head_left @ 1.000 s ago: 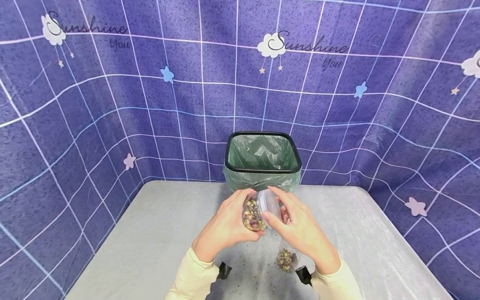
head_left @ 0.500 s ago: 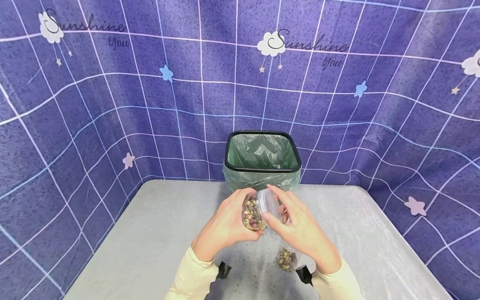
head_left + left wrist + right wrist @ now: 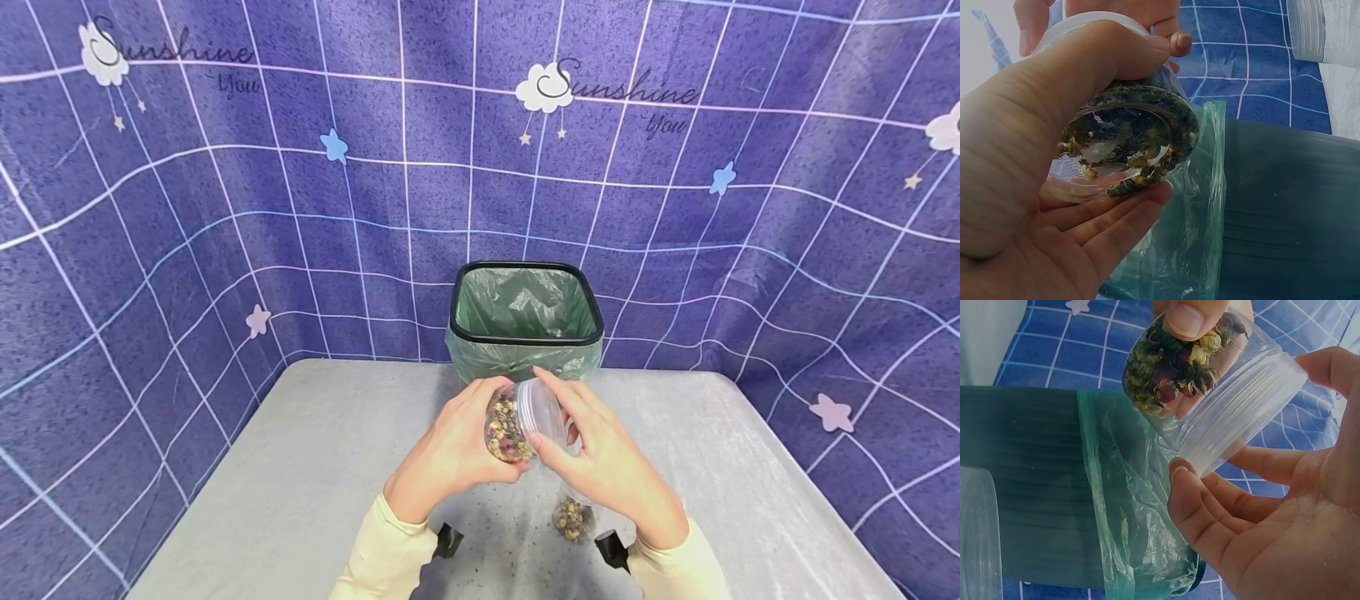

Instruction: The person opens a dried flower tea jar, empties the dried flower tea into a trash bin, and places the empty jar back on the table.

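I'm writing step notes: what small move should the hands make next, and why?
Probably a slight twist of the lid by the right hand: its fingers grip the lid's edge, the lid sits on the jar, and the left hand holds the jar's body.

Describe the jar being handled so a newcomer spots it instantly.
Find the black-rimmed bin by the gray table's far edge. Just in front, the left hand holds a tilted clear jar of dried flowers, while the right hand pinches its lid. Only this jar is held; the other jar rests on the table.
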A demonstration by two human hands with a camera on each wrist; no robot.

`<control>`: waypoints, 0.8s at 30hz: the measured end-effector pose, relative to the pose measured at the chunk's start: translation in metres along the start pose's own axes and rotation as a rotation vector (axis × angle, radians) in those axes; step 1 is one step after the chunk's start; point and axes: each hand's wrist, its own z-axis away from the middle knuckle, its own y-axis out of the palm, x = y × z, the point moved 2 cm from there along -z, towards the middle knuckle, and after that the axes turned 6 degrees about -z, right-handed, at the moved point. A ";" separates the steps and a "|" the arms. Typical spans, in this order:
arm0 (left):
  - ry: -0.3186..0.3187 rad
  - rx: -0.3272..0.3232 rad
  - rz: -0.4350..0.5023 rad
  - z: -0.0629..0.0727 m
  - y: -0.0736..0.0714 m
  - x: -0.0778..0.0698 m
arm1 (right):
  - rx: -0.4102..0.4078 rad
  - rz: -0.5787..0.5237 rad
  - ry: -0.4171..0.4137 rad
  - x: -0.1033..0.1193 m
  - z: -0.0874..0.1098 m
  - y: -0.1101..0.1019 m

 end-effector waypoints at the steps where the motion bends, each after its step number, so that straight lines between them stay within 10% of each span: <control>1: 0.001 0.000 -0.002 0.000 0.000 0.000 | 0.000 -0.003 -0.003 0.000 0.000 0.000; 24: 0.016 0.003 0.010 0.000 -0.001 0.000 | 0.032 0.005 -0.094 0.005 0.001 -0.004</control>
